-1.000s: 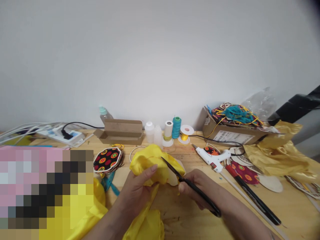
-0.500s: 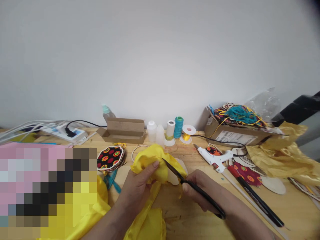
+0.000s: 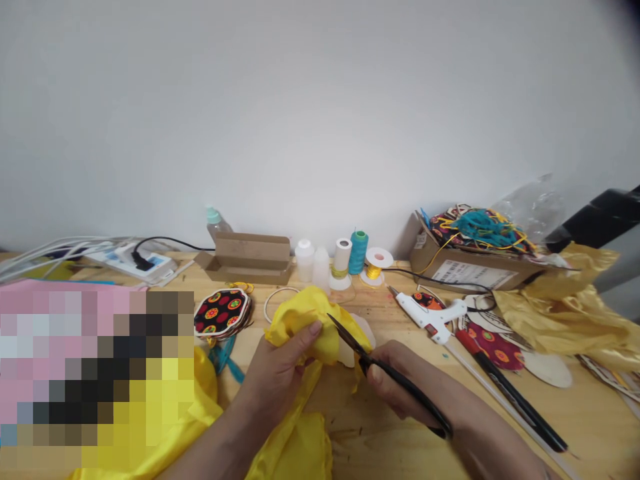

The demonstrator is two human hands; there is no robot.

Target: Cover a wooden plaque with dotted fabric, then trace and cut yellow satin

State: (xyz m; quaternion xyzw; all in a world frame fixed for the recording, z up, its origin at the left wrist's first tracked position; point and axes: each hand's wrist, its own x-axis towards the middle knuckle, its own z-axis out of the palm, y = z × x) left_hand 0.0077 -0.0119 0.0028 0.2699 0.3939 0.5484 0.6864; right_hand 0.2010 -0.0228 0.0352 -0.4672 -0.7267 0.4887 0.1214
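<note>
My left hand (image 3: 280, 370) pinches a bunched piece of bright yellow satin cloth (image 3: 305, 320) over the wooden table (image 3: 380, 433). My right hand (image 3: 400, 387) is closed round the handles of black scissors (image 3: 385, 373). Their blades point up and left, with the tips at the cloth's edge. A pale wooden oval piece (image 3: 357, 340) shows just behind the blades, partly covered by the cloth. More yellow cloth (image 3: 295, 447) trails down toward me.
A white glue gun (image 3: 430, 315) and a second pair of scissors (image 3: 510, 393) lie to the right. Patterned fabric patches (image 3: 223, 312), a wire ring (image 3: 277, 300), thread spools (image 3: 359, 252), small bottles, two cardboard boxes (image 3: 470, 267) and gold cloth (image 3: 560, 313) crowd the back. A power strip (image 3: 135, 261) sits far left.
The scissors and both hands have barely shifted; the blades sit slightly further right and lower on the cloth, and the view has drifted a little.
</note>
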